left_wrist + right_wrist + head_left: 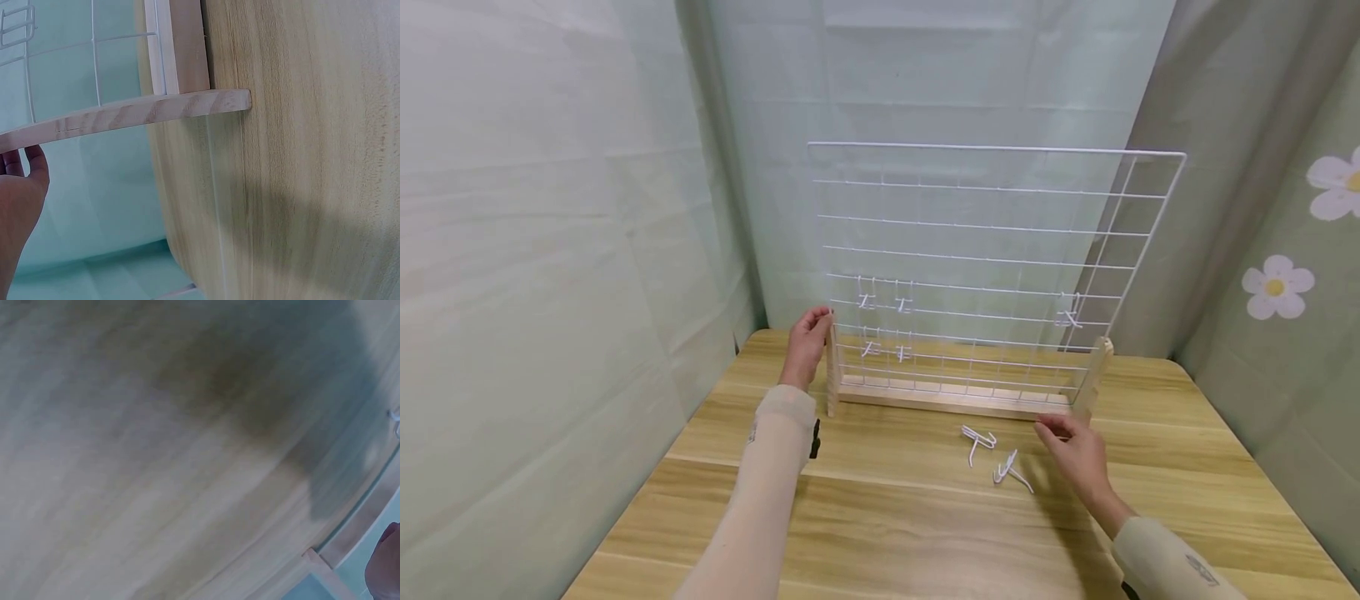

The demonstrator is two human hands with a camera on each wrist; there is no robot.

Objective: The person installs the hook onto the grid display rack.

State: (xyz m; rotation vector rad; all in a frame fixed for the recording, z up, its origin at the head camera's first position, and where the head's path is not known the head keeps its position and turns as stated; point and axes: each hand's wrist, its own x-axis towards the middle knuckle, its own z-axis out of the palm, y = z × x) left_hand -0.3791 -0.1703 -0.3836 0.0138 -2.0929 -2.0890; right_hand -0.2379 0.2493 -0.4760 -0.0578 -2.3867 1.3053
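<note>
A white wire grid rack [996, 148] stands upright in a wooden base [955, 398] on the table. At its left end my left hand [807, 340] holds the upper part of the wooden side post [832, 379]; the left wrist view shows fingers [39, 164] against that post's outer side, some fingertips out of sight. My right hand [1078, 454] is in front of the base's right end, fingers loosely bent, with nothing visible in them. Left of it, two loose white wire hooks lie on the table, a farther hook [978, 438] and a nearer hook [1009, 468].
Several white hooks hang on the grid: two columns at the left, including an upper-left hook [867, 302], and a single right hook [1070, 318]. Pale green curtains [587, 250] surround the wooden table [880, 533]. A right side post [1093, 375] supports the grid.
</note>
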